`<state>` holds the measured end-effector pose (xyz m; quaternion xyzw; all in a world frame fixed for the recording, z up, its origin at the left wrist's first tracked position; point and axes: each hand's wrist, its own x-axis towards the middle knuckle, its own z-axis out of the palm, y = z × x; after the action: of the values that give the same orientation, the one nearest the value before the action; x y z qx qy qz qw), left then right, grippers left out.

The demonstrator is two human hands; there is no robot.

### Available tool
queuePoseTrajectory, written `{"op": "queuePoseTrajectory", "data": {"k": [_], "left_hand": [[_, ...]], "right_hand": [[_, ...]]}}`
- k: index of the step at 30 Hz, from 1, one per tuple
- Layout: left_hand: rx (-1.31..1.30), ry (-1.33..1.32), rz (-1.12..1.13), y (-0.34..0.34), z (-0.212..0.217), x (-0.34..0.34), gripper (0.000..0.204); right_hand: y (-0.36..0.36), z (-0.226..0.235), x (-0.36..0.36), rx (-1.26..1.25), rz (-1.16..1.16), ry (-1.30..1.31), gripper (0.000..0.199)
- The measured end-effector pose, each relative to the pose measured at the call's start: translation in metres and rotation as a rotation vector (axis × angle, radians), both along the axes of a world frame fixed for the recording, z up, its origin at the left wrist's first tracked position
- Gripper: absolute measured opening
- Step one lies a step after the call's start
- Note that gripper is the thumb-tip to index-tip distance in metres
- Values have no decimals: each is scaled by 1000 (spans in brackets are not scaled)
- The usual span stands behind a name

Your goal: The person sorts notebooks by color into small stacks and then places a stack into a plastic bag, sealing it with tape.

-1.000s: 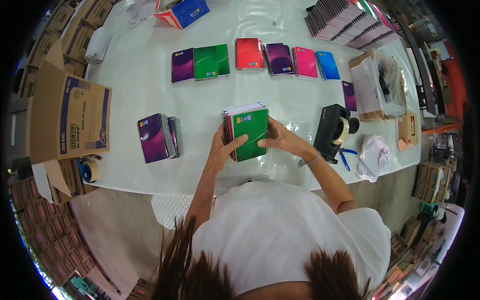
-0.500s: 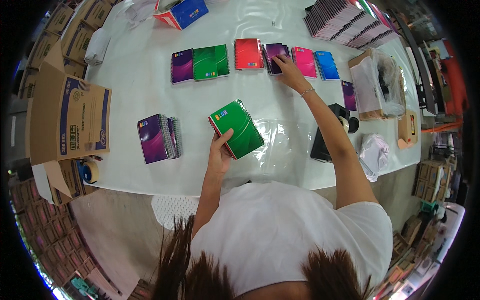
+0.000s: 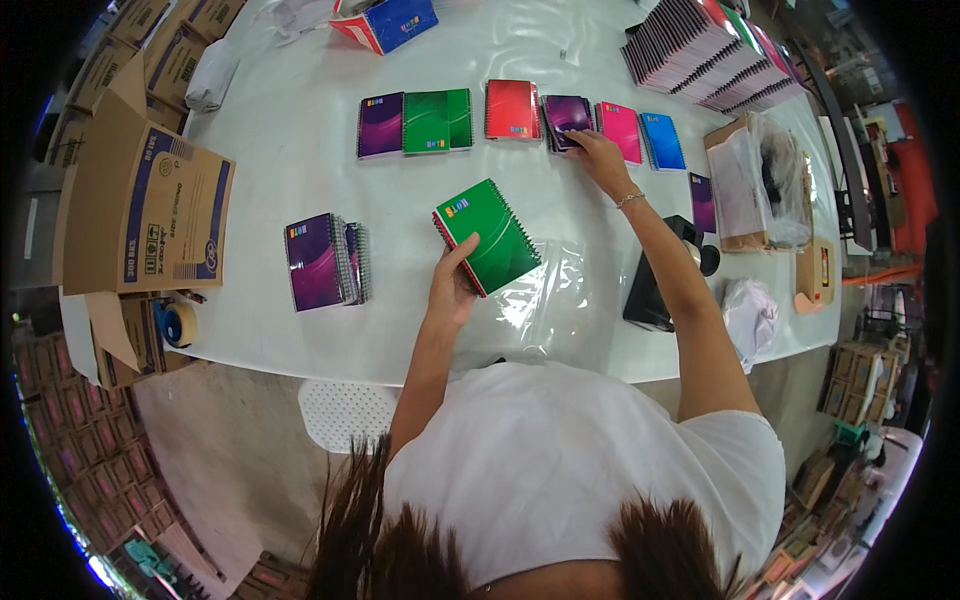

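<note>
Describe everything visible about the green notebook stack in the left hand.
The green notebook stack is a small pile of spiral-bound books with a glossy green cover on top and red edges showing beneath. The wire binding runs along its upper right edge. It lies tilted on the white table, partly over a clear plastic bag. The left hand grips its lower corner.

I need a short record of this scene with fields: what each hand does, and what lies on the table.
left hand: holds a stack of notebooks, green one on top
right hand: rests on dark purple notebook in the far row
far row: purple, green, red, pink, blue notebooks
table: white; clear plastic bag under the green stack
left side: cardboard box, tape roll
</note>
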<state>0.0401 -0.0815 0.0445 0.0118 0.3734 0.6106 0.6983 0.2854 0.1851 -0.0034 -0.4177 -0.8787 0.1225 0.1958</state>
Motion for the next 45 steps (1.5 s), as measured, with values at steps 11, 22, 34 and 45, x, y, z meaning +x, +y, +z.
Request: {"op": "queuePoseTrajectory", "data": {"k": [11, 22, 34, 45], "left_hand": [[31, 54, 23, 10, 0, 5, 47], [151, -62, 110, 5, -19, -4, 49], [19, 22, 204, 6, -22, -9, 38], [58, 162, 278, 12, -29, -28, 42]], "right_hand": [[-42, 76, -35, -20, -365, 484, 30], [-210, 121, -95, 67, 375, 209, 31], [-5, 2, -143, 332, -24, 41, 50], [6, 3, -124, -91, 104, 17, 45]]}}
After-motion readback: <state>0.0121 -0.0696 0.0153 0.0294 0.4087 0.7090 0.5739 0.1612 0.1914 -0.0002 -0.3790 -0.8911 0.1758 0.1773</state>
